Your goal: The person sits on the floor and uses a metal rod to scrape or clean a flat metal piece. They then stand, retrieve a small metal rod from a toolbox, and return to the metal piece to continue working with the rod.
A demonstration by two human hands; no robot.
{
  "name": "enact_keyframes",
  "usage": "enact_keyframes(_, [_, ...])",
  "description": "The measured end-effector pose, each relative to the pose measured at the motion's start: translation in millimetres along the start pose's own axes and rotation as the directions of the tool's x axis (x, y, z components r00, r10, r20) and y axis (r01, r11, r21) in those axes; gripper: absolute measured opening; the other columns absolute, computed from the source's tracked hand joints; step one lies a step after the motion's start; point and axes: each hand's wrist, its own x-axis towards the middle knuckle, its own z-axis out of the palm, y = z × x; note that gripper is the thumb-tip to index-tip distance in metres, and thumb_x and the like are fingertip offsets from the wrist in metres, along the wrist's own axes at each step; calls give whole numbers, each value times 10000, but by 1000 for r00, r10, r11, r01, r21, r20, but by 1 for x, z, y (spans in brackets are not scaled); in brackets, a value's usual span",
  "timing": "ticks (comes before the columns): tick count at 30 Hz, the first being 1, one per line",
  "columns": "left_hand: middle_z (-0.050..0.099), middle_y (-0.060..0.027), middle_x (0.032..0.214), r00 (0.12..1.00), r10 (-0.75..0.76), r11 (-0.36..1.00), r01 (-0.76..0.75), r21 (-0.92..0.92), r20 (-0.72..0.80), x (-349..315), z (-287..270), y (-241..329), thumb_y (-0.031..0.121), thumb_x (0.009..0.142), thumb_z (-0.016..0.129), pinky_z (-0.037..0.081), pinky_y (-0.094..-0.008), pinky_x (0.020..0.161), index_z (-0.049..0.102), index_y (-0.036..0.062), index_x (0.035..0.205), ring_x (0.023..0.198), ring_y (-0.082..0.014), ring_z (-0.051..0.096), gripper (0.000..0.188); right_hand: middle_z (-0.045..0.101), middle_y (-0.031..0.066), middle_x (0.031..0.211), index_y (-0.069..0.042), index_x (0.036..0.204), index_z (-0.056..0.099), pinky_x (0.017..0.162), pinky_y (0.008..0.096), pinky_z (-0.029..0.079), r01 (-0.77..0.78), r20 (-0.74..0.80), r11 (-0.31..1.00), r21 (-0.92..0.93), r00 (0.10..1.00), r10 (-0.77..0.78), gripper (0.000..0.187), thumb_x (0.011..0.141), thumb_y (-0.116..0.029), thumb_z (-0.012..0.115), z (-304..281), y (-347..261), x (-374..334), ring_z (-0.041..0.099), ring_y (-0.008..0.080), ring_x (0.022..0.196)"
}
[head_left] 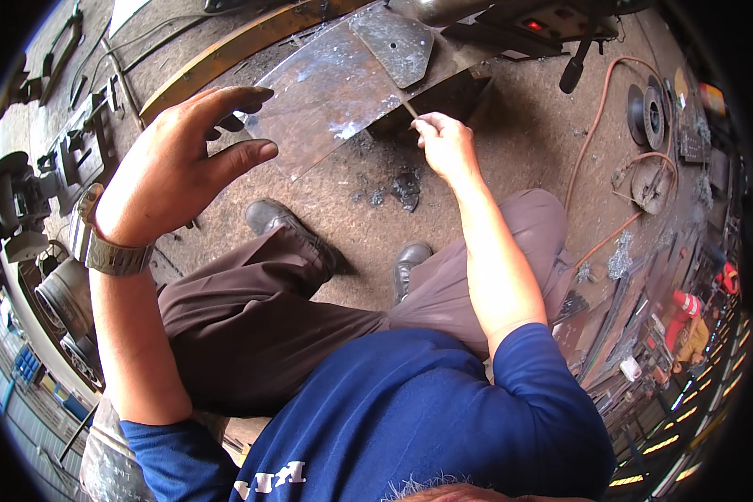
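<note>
Thin rod [409, 107], probably metal, at the edge of the rust-stained metal sheet [326, 84]; my right hand [445, 144] pinches the rod's near end. My left hand [180, 159] is raised leftward, thumb and curved fingers apart.

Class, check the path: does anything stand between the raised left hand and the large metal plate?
Nothing visible does. The open left hand is left of the metal plate; the right hand, holding a thin rod, is toward the right, outside that gap.

Bright; glare on right forearm [495, 259]; rim curved, black; edge detail seemingly soft.
</note>
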Motion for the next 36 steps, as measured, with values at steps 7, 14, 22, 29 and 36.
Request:
enact_keyframes(7, [694,-131,1213,1000,6,1000,-6,-11,13,0,-1,1,247,912,794,527,-378,972,628,48,1373,1116,-248,661,530,759,131,883,-58,1311,687,795,354,574,90,-247,989,114,967,-59,364,976,-71,547,7,7,8,737,231,821])
enact_keyframes(14, [694,-142,1255,1000,1,1000,-1,-7,26,-1,-1,1,245,913,792,519,-389,1002,623,45,1385,1128,-262,660,540,762,180,973,-82,1381,655,830,377,593,213,-141,973,88,970,-199,433,965,-34,543,10,-6,-1,759,288,889])
enact_keyframes(22, [694,-140,1265,997,-44,999,45,-15,69,2,-1,3,255,920,790,515,-399,1013,619,40,1389,1140,-257,660,543,768,139,1048,-123,1360,686,832,326,588,295,-88,955,-2,952,-294,420,974,-17,561,16,-3,7,752,191,857])
enact_keyframes(29, [695,-136,1263,997,-41,999,42,-22,71,2,0,3,270,926,785,517,-396,1012,616,41,1393,1130,-253,661,547,737,186,970,-96,1334,690,790,371,602,303,-195,953,24,936,-293,423,947,10,559,16,-4,11,749,295,862])
enact_keyframes(36, [695,-132,1257,997,-36,999,39,-34,61,2,0,2,290,922,791,519,-387,1001,615,43,1396,1131,-248,658,563,743,166,984,-110,1342,686,808,363,602,244,-169,969,28,957,-236,424,957,-7,539,13,-3,13,751,276,873])
